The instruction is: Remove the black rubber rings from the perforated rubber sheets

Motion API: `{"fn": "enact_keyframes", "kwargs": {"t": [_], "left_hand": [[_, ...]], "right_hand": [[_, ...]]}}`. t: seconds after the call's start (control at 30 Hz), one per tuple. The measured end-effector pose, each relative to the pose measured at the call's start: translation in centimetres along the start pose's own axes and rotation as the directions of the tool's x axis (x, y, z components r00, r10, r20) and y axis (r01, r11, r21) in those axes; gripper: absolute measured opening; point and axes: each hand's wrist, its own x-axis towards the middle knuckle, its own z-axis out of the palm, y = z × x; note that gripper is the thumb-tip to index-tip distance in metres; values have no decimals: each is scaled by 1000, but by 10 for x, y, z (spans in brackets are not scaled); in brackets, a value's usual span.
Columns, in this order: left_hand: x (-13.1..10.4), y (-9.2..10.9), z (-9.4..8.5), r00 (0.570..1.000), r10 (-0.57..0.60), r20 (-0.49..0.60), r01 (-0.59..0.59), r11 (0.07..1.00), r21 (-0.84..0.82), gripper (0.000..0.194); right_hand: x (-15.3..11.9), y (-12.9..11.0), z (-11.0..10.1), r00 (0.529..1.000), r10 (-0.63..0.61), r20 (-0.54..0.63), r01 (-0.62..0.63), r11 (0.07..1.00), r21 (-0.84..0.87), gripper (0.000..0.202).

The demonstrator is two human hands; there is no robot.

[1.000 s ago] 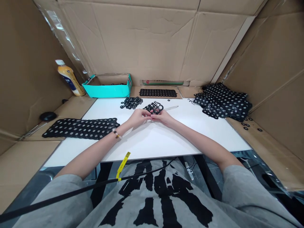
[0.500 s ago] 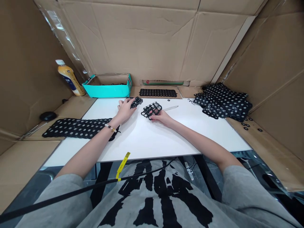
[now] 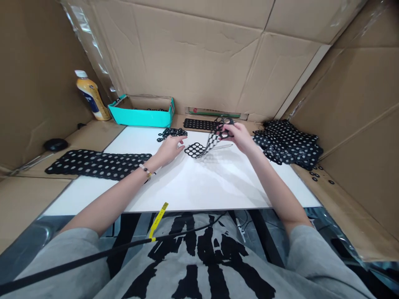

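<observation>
My right hand [image 3: 238, 136] is closed on one end of a black perforated sheet [image 3: 195, 150], full of round holes. That end is raised, and the strip curves down so its left end rests on the white board [image 3: 187, 187]. To the left, my left hand [image 3: 170, 150] has its fingers apart and holds nothing. Just beyond its fingertips lies a small pile of black rings [image 3: 173, 132]. A thin pale pointed tool [image 3: 222, 146] lies on the board under the lifted strip.
A perforated sheet with its holes filled [image 3: 93, 162] lies under my left forearm. More such sheets [image 3: 289, 141] are stacked at right, near loose rings [image 3: 314, 178]. Behind stand a turquoise box [image 3: 141, 116], a bottle [image 3: 92, 96] and another perforated sheet [image 3: 199, 124]. Cardboard walls [image 3: 199, 62] enclose the board.
My right hand has moved up and right, lifting one end of the perforated sheet, which has unfolded. My left hand has drawn back from the small ring pile.
</observation>
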Motion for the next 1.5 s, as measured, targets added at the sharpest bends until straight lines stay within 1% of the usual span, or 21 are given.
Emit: {"fn": "enact_keyframes", "kwargs": {"t": [0.13,0.23,0.3,0.4,0.53,0.6,0.63,0.7,0.73,0.8,0.87,0.9,0.97,1.03,1.07,1.13,1.3,1.37,1.43,1.47,1.5], "left_hand": [[-2,2,2,1000,9,13,-9,1000,-11,47],[-3,2,4,999,18,34,-17,1000,-5,44],[-4,4,5,999,21,51,-21,1000,-2,41],[-5,7,5,995,-10,102,10,1000,0,37],[-7,9,4,990,-55,128,54,998,9,36],[-7,8,4,993,-46,110,44,999,24,38],[-7,8,5,994,-44,101,40,999,35,38],[-7,8,5,994,-45,95,40,998,54,39],[-7,8,5,994,-48,97,43,997,60,39],[-8,9,6,993,-51,107,44,997,65,39],[-8,8,7,992,-43,116,35,997,74,38],[-8,8,8,992,-39,117,29,996,79,38],[-8,6,9,992,-31,119,20,996,88,39],[-8,3,11,992,-22,121,10,995,94,39],[-8,2,12,993,-16,121,4,995,100,39],[-8,1,14,993,3,118,-17,993,117,38],[-9,1,16,991,43,123,-63,985,159,37],[-9,1,15,991,43,129,-63,985,160,38],[-9,1,15,990,42,134,-63,986,157,38],[-9,2,15,990,42,136,-63,986,155,38],[-9,2,15,989,41,139,-63,986,155,38]], "right_hand": [[2,-36,-10,999,-18,43,17,1000,25,26],[20,-55,-10,998,-36,46,35,999,21,23],[42,-66,-4,996,-59,65,57,998,20,20],[82,-81,16,992,-80,93,78,997,22,16],[138,-98,45,995,-29,93,30,999,-14,21],[164,-103,48,996,-45,72,47,998,-33,21],[177,-102,46,996,-63,62,65,997,-38,21],[197,-92,33,996,-77,41,79,994,-71,23],[205,-82,23,997,-75,15,77,991,-106,26],[214,-50,-1,997,-24,-76,8,977,-212,27],[213,-10,-24,988,49,-143,-99,926,-364,26],[210,11,-34,976,95,-194,-174,878,-446,25],[199,50,-50,947,115,-301,-291,707,-645,20],[190,79,-63,944,88,-319,-319,490,-811,16],[186,89,-67,944,67,-324,-322,408,-854,17],[181,101,-75,935,43,-351,-346,324,-881,20],[175,108,-86,901,-3,-434,-415,288,-863,33],[170,107,-85,890,-33,-455,-436,231,-870,41],[165,104,-77,910,-97,-403,-385,158,-909,53],[163,103,-71,938,-130,-322,-304,138,-943,52],[161,101,-63,968,-139,-210,-194,122,-973,45]]}}
